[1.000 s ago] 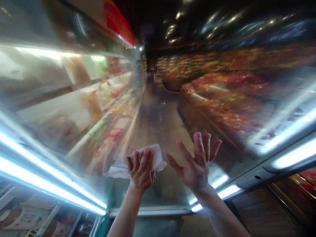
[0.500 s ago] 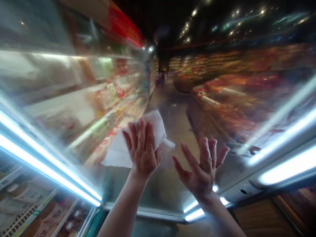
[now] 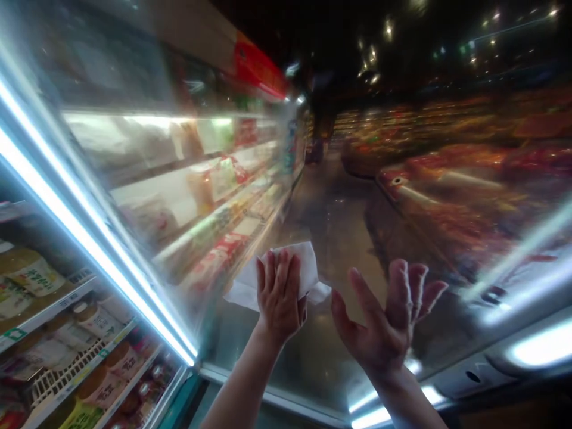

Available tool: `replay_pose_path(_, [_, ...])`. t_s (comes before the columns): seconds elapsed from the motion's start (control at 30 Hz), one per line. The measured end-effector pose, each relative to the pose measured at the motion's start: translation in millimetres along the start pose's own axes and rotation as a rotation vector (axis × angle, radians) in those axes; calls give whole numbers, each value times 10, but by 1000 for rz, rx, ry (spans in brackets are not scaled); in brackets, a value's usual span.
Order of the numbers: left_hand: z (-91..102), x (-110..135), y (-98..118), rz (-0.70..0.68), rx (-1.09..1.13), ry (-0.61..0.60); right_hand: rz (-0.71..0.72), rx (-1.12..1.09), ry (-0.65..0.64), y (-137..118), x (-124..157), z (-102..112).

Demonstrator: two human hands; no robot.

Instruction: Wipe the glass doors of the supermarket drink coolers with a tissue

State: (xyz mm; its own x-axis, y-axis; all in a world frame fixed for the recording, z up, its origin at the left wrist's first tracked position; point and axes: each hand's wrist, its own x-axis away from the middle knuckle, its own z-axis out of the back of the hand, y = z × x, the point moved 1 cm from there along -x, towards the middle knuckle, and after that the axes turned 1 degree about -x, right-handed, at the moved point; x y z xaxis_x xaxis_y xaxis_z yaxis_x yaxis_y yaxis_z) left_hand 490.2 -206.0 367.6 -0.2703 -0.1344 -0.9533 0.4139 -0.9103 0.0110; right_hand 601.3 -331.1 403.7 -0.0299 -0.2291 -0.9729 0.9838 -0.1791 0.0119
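My left hand presses a crumpled white cloth against a clear glass pane, its fingers straight and close together over the cloth. Part of the cloth sticks out past the thumb side. To the right, my right hand is raised with its fingers spread and holds nothing. Whether that hand touches the glass I cannot tell.
Bright light strips edge the pane at left, with more lights at right. Shelves of bottles stand at lower left. Through or reflected in the glass appear blurred chilled shelves, an aisle floor and a produce display.
The view has turned, so the surroundings sit further right and lower. My left hand and the cloth are lower on the glass. My right hand has shifted right, still spread.
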Motion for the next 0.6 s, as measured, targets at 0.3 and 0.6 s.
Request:
replay_pose_path(0.3, [113, -17, -211, 27, 158, -72, -37, 5, -111, -138, 165, -123])
replay_pose_path(0.6, [147, -97, -342, 28, 405, -20, 52, -8, -284, 281, 410, 308])
